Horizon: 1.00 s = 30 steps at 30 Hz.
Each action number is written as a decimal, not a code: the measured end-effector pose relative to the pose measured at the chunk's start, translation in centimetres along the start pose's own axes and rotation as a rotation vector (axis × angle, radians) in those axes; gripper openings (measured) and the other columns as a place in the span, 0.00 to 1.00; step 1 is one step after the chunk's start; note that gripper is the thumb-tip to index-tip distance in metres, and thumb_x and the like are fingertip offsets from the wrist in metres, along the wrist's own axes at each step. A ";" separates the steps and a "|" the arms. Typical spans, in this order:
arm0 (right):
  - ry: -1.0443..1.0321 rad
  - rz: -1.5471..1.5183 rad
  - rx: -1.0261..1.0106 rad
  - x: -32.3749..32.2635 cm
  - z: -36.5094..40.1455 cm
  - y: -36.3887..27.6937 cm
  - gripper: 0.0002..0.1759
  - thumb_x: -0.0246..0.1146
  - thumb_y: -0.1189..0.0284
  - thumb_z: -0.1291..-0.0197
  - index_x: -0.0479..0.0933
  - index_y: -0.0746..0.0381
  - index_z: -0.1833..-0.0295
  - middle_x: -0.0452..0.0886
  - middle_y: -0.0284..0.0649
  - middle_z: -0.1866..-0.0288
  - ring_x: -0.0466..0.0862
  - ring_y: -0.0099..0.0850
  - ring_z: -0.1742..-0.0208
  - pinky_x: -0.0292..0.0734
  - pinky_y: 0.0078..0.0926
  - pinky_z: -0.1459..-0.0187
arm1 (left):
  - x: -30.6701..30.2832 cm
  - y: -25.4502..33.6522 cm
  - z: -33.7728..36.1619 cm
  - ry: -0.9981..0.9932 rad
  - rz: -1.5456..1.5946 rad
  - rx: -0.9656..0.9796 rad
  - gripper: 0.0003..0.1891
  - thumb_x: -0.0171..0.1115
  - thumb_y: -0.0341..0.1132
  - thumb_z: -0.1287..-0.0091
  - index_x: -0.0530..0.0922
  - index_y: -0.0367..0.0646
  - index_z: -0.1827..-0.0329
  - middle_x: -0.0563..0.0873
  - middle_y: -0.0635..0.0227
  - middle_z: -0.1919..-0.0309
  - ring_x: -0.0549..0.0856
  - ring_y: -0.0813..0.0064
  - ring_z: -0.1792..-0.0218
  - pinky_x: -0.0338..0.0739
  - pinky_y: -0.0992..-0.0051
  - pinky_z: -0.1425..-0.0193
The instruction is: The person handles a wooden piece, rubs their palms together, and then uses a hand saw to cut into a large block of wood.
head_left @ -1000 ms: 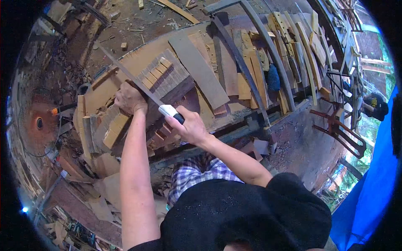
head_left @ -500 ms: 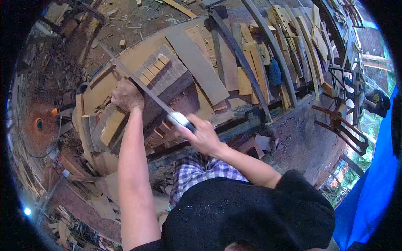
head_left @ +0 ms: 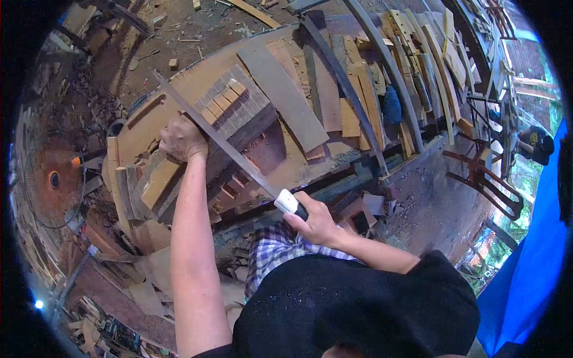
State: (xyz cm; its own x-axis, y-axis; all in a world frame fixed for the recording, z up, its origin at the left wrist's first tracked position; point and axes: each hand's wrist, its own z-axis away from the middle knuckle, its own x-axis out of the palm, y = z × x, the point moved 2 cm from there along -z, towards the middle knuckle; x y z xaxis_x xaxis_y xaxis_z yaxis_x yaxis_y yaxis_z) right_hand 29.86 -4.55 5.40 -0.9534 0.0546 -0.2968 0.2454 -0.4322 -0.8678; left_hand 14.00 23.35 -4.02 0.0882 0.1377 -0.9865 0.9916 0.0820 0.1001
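My right hand [head_left: 313,221] is wrapped round the white and black handle of a handsaw [head_left: 230,148]. The long saw blade runs up and left across a large notched wooden block [head_left: 248,113], right beside my left hand. Against that block's left part presses my left hand [head_left: 182,138], its fingers curled over the wood; the fingertips are partly hidden. Small pale cut faces [head_left: 222,102] show in a row on top of the block. Below my left hand lies another piece of wood with a yellowish face [head_left: 160,182].
A wide grey board [head_left: 283,98] lies right of the block. Beyond it are many planks and strips [head_left: 364,83], a blue object [head_left: 391,106] and a long curved bar [head_left: 391,65]. A fan [head_left: 55,179] stands at the left, and a brown wooden frame [head_left: 484,176] at the right.
My right hand has drawn the saw back, down and to the right, so more blade shows below the block. My left hand has stayed at nearly the same spot.
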 end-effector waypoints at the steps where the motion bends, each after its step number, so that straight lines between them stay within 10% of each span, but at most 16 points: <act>1: -0.041 0.037 0.034 0.2 0.2 0.2 0.25 0.58 0.51 0.36 0.72 0.64 0.49 0.82 0.57 0.64 0.84 0.54 0.59 0.77 0.46 0.58 | 0.1 -0.3 0.1 -0.005 0.001 -0.001 0.16 0.53 0.49 0.35 0.84 0.50 0.63 0.87 0.64 0.66 0.82 0.57 0.60 0.69 0.56 0.57; 30: -0.090 -0.076 0.134 4.0 -7.5 -2.0 0.26 0.58 0.52 0.35 0.73 0.65 0.46 0.82 0.54 0.61 0.84 0.51 0.58 0.77 0.40 0.56 | -0.4 0.4 -0.1 -0.002 -0.007 0.025 0.15 0.50 0.42 0.36 0.86 0.49 0.66 0.88 0.65 0.63 0.83 0.55 0.60 0.70 0.55 0.56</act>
State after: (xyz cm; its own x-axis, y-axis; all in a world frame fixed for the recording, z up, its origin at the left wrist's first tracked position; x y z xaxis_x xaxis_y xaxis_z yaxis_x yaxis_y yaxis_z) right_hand 26.89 3.29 3.02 -0.9817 0.0136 -0.1899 0.1518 -0.5461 -0.8239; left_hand 14.37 23.46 -3.61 0.0815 0.1348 -0.9875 0.9942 0.0586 0.0900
